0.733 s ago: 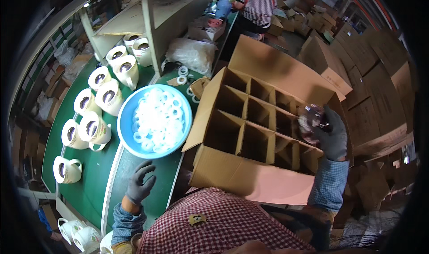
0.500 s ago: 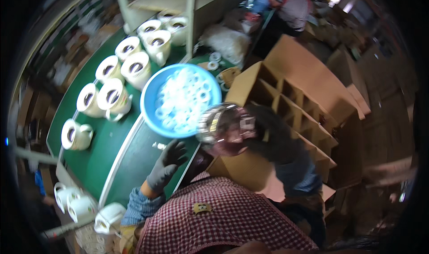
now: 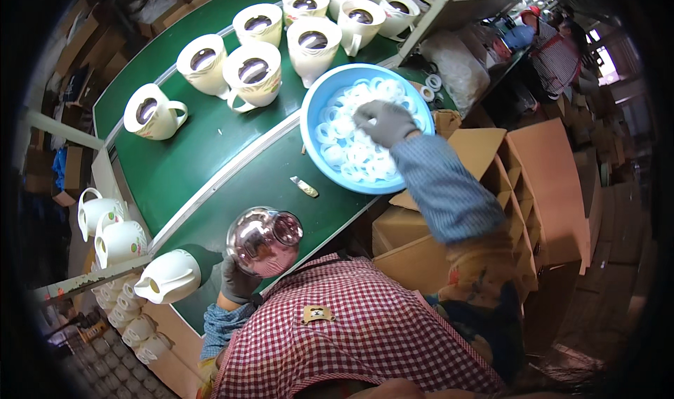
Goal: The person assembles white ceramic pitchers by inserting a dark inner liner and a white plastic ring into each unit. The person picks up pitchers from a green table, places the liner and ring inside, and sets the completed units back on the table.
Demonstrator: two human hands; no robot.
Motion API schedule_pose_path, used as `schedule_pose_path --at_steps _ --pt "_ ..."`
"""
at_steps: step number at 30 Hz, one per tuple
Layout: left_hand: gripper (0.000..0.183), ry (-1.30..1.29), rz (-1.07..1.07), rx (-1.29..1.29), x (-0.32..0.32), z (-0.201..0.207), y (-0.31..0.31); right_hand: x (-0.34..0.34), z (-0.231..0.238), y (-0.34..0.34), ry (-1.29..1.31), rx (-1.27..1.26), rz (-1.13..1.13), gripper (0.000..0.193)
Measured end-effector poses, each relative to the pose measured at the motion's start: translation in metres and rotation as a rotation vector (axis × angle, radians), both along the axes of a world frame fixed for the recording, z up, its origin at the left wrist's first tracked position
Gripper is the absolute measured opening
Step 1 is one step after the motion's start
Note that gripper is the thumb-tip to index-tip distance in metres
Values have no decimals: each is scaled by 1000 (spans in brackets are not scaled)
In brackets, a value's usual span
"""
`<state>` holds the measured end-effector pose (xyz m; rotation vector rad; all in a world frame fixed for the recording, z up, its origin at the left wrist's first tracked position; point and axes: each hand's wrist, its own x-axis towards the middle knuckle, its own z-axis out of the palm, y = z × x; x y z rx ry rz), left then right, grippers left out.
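Note:
My left hand (image 3: 239, 281), in a grey glove, grips a silvery, pinkish glass flask liner (image 3: 258, 243). The round liner lies tilted, its open neck facing right, over the table's near edge. My right hand (image 3: 385, 123), also gloved, is inside a light-blue basin (image 3: 314, 146). Its fingers are curled in among the pale translucent rings (image 3: 358, 150) that fill the basin. What they pinch, if anything, is hidden. Between the liner and the basin, a small cutter-like tool (image 3: 305, 186) lies on the green table (image 3: 232, 195).
Several cream jugs (image 3: 253, 72) with dark openings stand on the table's far side. More white jugs (image 3: 168, 276) are at the left edge. A divided cardboard box (image 3: 516, 195) stands at right. Loose rings (image 3: 430, 87) and a plastic bag (image 3: 456, 72) lie behind the basin. Another person (image 3: 554, 55) is at far right.
The glass liner has passed from beside my right hand, over the box, to my left hand. My right hand has moved into the basin. The view has shifted left.

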<state>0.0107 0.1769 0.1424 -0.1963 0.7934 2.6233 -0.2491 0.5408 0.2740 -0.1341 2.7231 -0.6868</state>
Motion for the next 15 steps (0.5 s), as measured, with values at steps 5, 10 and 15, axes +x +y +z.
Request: schedule_pose_path --at_steps 5,10,15 --pt "90 -42 110 53 12 -16 -24 -47 -64 -9 -129 651 -113 51" --pt "89 -78 150 33 18 -21 -29 -51 -109 -26 -216 858 -60 52" --pt "59 -207 284 120 2 -1 -21 -54 -74 -6 -168 560 -110 37"
